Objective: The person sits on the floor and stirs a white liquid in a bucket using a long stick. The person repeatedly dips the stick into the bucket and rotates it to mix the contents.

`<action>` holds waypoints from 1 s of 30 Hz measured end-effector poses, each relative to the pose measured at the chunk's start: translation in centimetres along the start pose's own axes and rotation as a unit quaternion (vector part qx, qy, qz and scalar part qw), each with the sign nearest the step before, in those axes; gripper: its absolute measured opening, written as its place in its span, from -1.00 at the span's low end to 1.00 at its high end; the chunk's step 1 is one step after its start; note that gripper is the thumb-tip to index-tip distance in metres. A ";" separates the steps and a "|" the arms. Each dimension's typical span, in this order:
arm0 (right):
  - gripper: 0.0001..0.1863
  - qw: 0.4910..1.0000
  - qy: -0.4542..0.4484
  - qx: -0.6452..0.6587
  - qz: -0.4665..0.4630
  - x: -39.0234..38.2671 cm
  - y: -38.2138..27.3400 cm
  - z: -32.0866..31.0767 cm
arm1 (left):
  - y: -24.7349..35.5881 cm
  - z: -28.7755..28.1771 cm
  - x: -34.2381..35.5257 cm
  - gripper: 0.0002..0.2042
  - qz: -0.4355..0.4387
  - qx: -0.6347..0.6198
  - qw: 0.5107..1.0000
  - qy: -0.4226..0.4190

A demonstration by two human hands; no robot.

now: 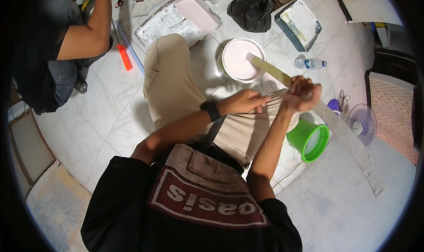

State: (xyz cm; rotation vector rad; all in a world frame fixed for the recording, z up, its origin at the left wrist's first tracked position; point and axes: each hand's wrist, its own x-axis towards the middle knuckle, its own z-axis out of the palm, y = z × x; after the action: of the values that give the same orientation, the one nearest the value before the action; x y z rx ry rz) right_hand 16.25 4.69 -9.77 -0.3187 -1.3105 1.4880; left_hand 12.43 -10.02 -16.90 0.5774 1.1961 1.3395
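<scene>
My right hand is wrapped round a long flat stirring stick. The stick's yellowish end reaches into a white bucket of pale pink paint, and its greyish end slants off to the lower right. Slight blur covers the right hand. My left hand hovers by my right thigh, holding nothing, with its fingers loosely stretched out. Beside my right knee a green bucket with whitish contents leans toward the right. Behind the right forearm part of a second pale round container shows.
A wide tray with a pinkish block stands ahead, near a black plastic bag and a dark paint tray. A water bottle lies rightward, before a purple fan. Another person sits at left, near an orange tool.
</scene>
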 end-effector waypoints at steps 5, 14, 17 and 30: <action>-0.51 0.995 0.011 0.031 0.092 -0.1 1.0 -1.4 | -4.7 -4.6 -2.7 -0.60 0.058 0.292 0.946 0.129; -0.53 0.992 0.032 0.098 0.080 3.2 -2.6 -2.7 | -8.0 -5.9 -2.3 -0.69 -0.012 0.381 0.913 0.143; -0.54 0.989 0.030 0.102 0.105 2.2 -0.1 -3.1 | -8.2 -6.0 -2.0 -0.68 -0.026 0.369 0.920 0.125; -0.55 0.974 0.132 0.099 0.153 0.9 0.0 -4.3 | -9.3 -6.4 -1.1 -0.64 -0.075 0.387 0.913 0.105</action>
State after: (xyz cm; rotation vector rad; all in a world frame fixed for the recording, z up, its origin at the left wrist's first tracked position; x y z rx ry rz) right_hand 19.23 7.76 -10.92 -0.5872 -0.9201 1.7507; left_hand 10.85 -14.96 -27.04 0.8858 1.9252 0.7680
